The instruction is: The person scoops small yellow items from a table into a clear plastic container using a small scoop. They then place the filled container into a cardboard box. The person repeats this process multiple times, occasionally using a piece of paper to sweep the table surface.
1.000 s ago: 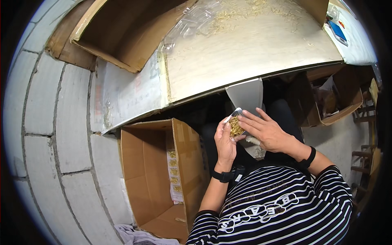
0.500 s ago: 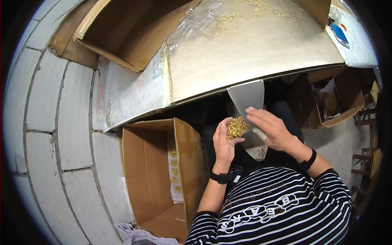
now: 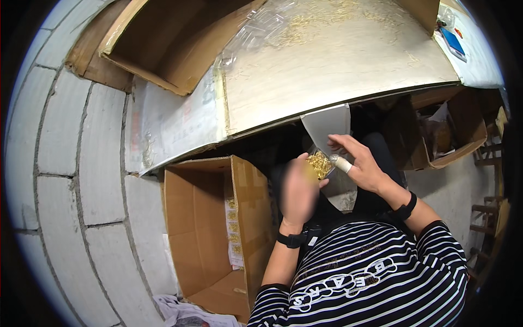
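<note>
White outlined capitals run across the front of the black-and-white striped shirt, upside down from this view, with smaller lettering beside them too small to make out. Faded, partly legible reddish and grey printing marks the pale sheet at the left end of the table. Whatever print the packets standing in the near-left cardboard box may bear is too small to read.

The small clear box, filled with thin gold-coloured pieces, sits just right of the left hand, before the grey chute at the table's near edge. That hand is curled around the box's left and near sides; blur hides most of its fingers, though one fingertip shows under the near edge. The right hand is loosely open, grasping nothing: its fingers bend above the far-right side, and its pale-wrapped thumb points left at the box's right edge, whether touching or just beside it cannot be told. The box's filled side faces up, tilted slightly. Its outline looks nearly square, partly covered, so a long axis cannot be told.
</note>
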A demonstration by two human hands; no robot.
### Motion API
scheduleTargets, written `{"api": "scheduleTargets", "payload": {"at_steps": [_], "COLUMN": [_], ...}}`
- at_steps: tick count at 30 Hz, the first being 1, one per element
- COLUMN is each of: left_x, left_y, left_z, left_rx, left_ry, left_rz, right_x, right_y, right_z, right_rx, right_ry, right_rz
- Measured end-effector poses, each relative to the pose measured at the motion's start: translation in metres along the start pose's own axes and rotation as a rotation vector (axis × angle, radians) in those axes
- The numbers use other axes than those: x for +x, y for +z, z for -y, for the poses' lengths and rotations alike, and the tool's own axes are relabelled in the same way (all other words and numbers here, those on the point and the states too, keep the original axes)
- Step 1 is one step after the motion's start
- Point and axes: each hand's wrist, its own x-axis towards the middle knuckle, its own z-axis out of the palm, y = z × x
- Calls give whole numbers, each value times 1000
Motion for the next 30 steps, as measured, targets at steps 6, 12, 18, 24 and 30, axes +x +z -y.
{"api": "scheduleTargets", "payload": {"at_steps": [6, 12, 18, 24, 30], "left_x": [-2, -4, -6, -7, -3], "left_y": [3, 8, 3, -6, -1], "left_z": [0, 1, 3, 9, 4], "left_rx": [-17, -1, 70, 103, 50], "left_ry": [29, 37, 32, 47, 63], "left_rz": [12, 12, -89, -135, -292], "right_x": [-3, -1, -7, -9, -3], "right_y": [-7, -3, 12, 16, 23], "right_z": [5, 6, 9, 8, 21], "right_rx": [-223, -317, -627, -763, -678], "right_ry": [-167, -302, -405, -389, -433], "right_rz": [-45, -23, 208, 286, 310]}}
